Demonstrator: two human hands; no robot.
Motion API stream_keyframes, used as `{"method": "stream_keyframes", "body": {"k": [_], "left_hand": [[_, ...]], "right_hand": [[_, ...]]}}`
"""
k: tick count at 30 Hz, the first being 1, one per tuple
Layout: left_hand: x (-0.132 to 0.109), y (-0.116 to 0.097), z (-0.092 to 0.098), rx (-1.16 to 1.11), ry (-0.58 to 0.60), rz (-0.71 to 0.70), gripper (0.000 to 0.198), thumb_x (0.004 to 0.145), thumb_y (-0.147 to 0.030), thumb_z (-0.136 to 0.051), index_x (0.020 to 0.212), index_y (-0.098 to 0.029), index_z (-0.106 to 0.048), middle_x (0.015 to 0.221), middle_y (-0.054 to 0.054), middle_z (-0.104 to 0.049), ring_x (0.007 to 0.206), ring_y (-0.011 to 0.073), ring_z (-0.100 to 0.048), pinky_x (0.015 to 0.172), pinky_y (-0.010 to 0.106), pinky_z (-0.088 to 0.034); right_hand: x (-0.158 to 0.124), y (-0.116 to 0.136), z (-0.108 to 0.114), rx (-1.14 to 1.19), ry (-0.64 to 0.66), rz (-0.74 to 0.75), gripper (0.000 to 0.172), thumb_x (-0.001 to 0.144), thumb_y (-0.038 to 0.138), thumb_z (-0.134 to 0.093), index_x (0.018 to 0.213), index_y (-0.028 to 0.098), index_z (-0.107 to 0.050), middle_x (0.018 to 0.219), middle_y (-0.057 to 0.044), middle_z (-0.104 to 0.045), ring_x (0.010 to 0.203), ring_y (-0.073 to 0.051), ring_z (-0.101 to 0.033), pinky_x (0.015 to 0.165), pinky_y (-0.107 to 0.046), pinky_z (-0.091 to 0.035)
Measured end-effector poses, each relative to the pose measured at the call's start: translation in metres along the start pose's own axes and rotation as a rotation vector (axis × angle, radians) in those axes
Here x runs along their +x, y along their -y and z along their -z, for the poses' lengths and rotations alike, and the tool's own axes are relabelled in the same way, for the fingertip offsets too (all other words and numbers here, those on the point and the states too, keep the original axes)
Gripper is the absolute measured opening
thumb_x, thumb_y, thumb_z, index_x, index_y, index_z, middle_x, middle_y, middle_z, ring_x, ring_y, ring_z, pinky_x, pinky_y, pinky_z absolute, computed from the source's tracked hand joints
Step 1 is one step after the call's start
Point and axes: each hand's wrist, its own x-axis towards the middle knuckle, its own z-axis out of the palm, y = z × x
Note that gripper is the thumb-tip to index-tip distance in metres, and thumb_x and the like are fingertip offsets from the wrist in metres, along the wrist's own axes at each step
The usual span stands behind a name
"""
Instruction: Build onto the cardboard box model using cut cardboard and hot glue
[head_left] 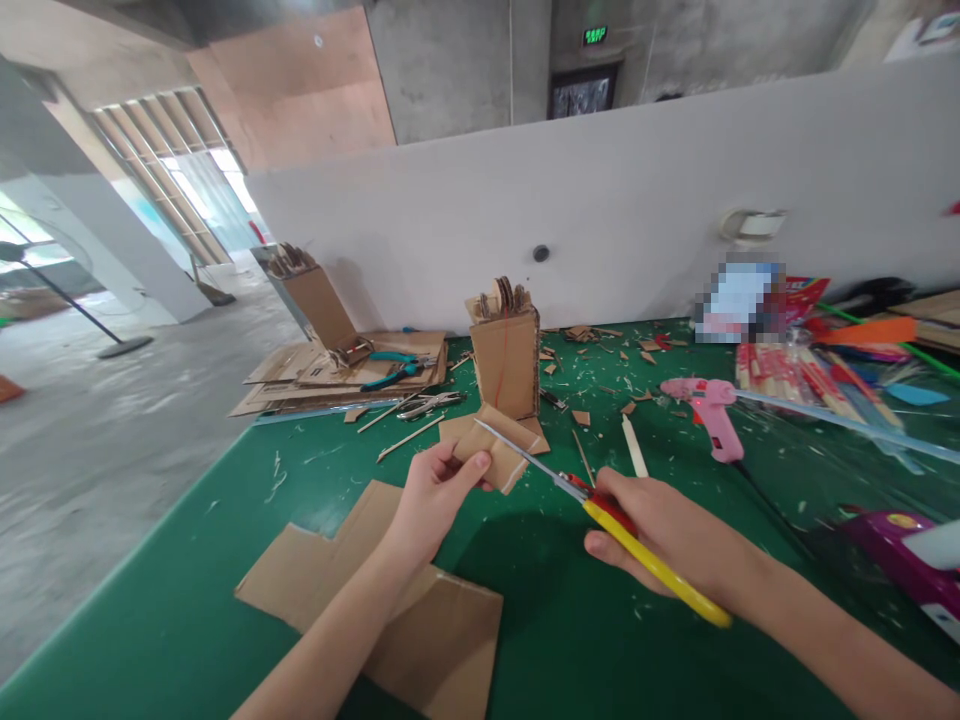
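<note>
Left hand [431, 495] reaches forward, thumb and fingers pinched together. Right hand [664, 540] is curled closed, forearm angled inward.

Not much to read here, tbh. There's a green lit sign [595, 35] high on the concrete wall, but its characters are too small to make out. The red packet [807, 291] at the back of the counter [187, 600] has print that's just blur. Same for the yellow badge on the purple tool [896, 545].
</note>
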Motion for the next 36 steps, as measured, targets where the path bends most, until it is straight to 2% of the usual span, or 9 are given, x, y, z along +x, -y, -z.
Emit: {"method": "stream_keyframes", "body": {"k": [4, 7, 12, 15, 20, 24, 28, 32, 36], "left_hand": [[-0.003, -0.001, -0.003, 0.04, 0.045, 0.004, 0.03, 0.077, -0.042, -0.066, 0.074, -0.013, -0.062, 0.065, 0.002, -0.063, 0.061, 0.0121, -0.056, 0.059, 0.022, -0.043], [-0.002, -0.001, -0.001, 0.003, 0.0, -0.006, 0.029, 0.076, -0.04, -0.068, 0.071, -0.013, -0.062, 0.063, 0.001, -0.062, 0.059, 0.0112, -0.056, 0.057, 0.021, -0.043], [0.012, -0.003, 0.023, -0.226, -0.191, -0.118, 0.025, 0.07, -0.035, -0.076, 0.081, -0.015, -0.067, 0.071, 0.0, -0.066, 0.062, 0.0104, -0.059, 0.059, 0.02, -0.046], [0.024, -0.008, 0.041, -0.413, -0.355, -0.216, 0.026, 0.063, -0.03, -0.08, 0.081, -0.015, -0.069, 0.077, 0.001, -0.069, 0.065, 0.0104, -0.061, 0.058, 0.02, -0.047], [0.035, -0.009, 0.052, -0.525, -0.437, -0.167, 0.029, 0.056, -0.026, -0.083, 0.076, -0.013, -0.067, 0.073, 0.001, -0.068, 0.061, 0.0102, -0.06, 0.053, 0.02, -0.048], [0.033, -0.005, 0.049, -0.51, -0.425, -0.098, 0.028, 0.058, -0.028, -0.081, 0.076, -0.014, -0.065, 0.072, -0.001, -0.066, 0.057, 0.0094, -0.058, 0.05, 0.02, -0.047], [0.03, -0.001, 0.046, -0.424, -0.43, -0.134, 0.024, 0.062, -0.03, -0.079, 0.072, -0.016, -0.062, 0.068, -0.003, -0.062, 0.056, 0.0084, -0.055, 0.049, 0.019, -0.043], [0.027, 0.001, 0.041, -0.288, -0.427, -0.172, 0.022, 0.064, -0.031, -0.078, 0.074, -0.016, -0.065, 0.066, -0.003, -0.061, 0.054, 0.0072, -0.051, 0.049, 0.018, -0.039], [0.024, 0.002, 0.037, -0.227, -0.395, -0.137, 0.025, 0.066, -0.034, -0.077, 0.077, -0.015, -0.067, 0.07, 0.0, -0.063, 0.055, 0.0085, -0.052, 0.049, 0.019, -0.039]], "right_hand": [[-0.001, 0.001, -0.002, 0.009, -0.018, 0.015, 0.036, 0.087, 0.057, -0.043, 0.085, 0.021, -0.043, 0.074, -0.006, -0.06, 0.063, -0.02, -0.057, 0.056, -0.029, -0.036], [0.007, 0.006, 0.0, -0.033, -0.061, 0.016, 0.04, 0.087, 0.059, -0.042, 0.084, 0.02, -0.045, 0.074, -0.006, -0.061, 0.063, -0.021, -0.057, 0.054, -0.029, -0.036], [0.045, 0.034, 0.022, -0.122, -0.156, 0.126, 0.055, 0.083, 0.069, -0.04, 0.089, 0.017, -0.055, 0.078, -0.011, -0.064, 0.071, -0.025, -0.062, 0.056, -0.03, -0.038], [0.077, 0.056, 0.037, -0.154, -0.156, 0.215, 0.064, 0.08, 0.075, -0.038, 0.086, 0.015, -0.059, 0.072, -0.011, -0.064, 0.063, -0.024, -0.062, 0.051, -0.03, -0.036], [0.111, 0.071, 0.042, -0.239, -0.135, 0.236, 0.07, 0.081, 0.075, -0.032, 0.084, 0.012, -0.062, 0.07, -0.014, -0.062, 0.061, -0.024, -0.061, 0.049, -0.03, -0.034], [0.106, 0.06, 0.033, -0.191, -0.149, 0.176, 0.068, 0.08, 0.076, -0.033, 0.081, 0.014, -0.061, 0.069, -0.012, -0.06, 0.058, -0.021, -0.057, 0.047, -0.029, -0.032], [0.087, 0.04, 0.022, 0.01, -0.161, 0.083, 0.06, 0.075, 0.077, -0.043, 0.075, 0.018, -0.055, 0.062, -0.005, -0.056, 0.049, -0.014, -0.048, 0.044, -0.026, -0.03], [0.069, 0.023, 0.016, 0.225, -0.054, 0.159, 0.051, 0.082, 0.069, -0.042, 0.076, 0.019, -0.05, 0.062, -0.001, -0.054, 0.049, -0.01, -0.044, 0.046, -0.024, -0.031], [0.056, 0.014, 0.016, 0.265, 0.045, 0.177, 0.049, 0.086, 0.066, -0.039, 0.091, 0.018, -0.049, 0.071, -0.003, -0.058, 0.054, -0.012, -0.049, 0.049, -0.024, -0.036]]}}
